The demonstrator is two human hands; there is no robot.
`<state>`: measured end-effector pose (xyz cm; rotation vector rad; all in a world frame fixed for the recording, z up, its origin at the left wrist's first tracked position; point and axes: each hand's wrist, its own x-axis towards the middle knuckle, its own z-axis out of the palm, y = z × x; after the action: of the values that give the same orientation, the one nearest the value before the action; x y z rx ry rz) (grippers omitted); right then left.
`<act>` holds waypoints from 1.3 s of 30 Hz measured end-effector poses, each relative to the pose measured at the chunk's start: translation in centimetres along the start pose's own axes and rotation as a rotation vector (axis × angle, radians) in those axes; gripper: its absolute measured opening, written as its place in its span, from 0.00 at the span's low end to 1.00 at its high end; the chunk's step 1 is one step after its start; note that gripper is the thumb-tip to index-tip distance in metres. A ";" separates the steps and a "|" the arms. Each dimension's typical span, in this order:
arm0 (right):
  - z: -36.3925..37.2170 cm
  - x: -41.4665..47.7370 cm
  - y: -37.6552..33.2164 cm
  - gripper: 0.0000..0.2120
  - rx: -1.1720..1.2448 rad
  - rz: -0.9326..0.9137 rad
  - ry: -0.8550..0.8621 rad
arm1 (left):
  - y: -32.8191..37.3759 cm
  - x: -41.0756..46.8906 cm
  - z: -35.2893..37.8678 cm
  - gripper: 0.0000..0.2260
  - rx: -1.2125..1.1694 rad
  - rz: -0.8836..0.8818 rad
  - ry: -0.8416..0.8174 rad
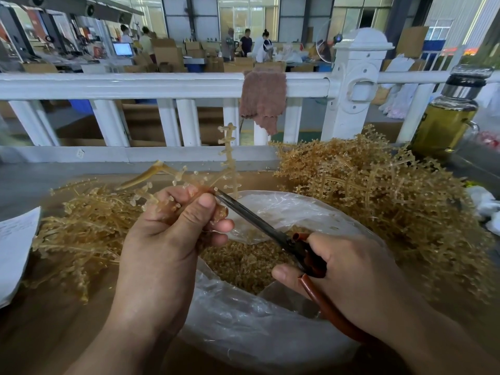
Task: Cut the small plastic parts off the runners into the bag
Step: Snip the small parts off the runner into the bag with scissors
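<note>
Amber, half-clear plastic fills most of what I see. My left hand grips one runner, fingers curled round its stem and thumb pressed on top, so its branches of small knobbed parts stand up and fan out to the left above my knuckles. My right hand holds the scissors by their reddish-brown handles, with my fingers wrapped round them. The dark blades lie close together and their tip touches the runner just beside my left thumb.

Both hands hover over the clear plastic bag, which stands open on the worktop right in front of me. A heap of cut parts lies inside it, under the blades. A tangle of runners lies on the worktop to the left of the bag, and a bigger, bushier pile rises to its right. A sheet of paper sits at the far left edge.

Behind the worktop runs a white railing with a brownish cloth draped over its top rail. A glass bottle of yellow liquid with a dark cap stands at the right, near the big pile.
</note>
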<state>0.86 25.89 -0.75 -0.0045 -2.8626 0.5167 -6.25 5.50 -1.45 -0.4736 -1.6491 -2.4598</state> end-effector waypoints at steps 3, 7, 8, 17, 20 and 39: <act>-0.1 0.0 0.0 0.31 -0.009 0.010 -0.015 | -0.1 0.0 -0.1 0.02 0.015 -0.015 0.004; -0.2 0.0 0.1 0.33 -0.035 0.020 -0.016 | -0.2 -0.1 -0.2 0.06 0.047 -0.019 0.018; -0.2 0.0 0.1 0.33 -0.038 0.019 -0.016 | -0.2 -0.1 -0.2 0.07 0.054 -0.015 0.023; -0.3 0.1 0.0 0.33 -0.026 0.002 -0.038 | -0.3 0.0 -0.3 0.08 0.068 -0.001 0.024; -0.3 0.1 -0.1 0.33 -0.048 -0.005 -0.045 | -0.4 0.0 -0.3 0.07 0.063 0.002 0.017; -0.6 0.1 -0.6 0.30 -0.117 -0.004 -0.071 | -0.5 0.0 -0.6 0.03 0.061 -0.008 0.034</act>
<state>0.95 25.51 0.07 -0.0008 -2.9571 0.3542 -6.49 5.18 -2.13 -0.4161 -1.7109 -2.4014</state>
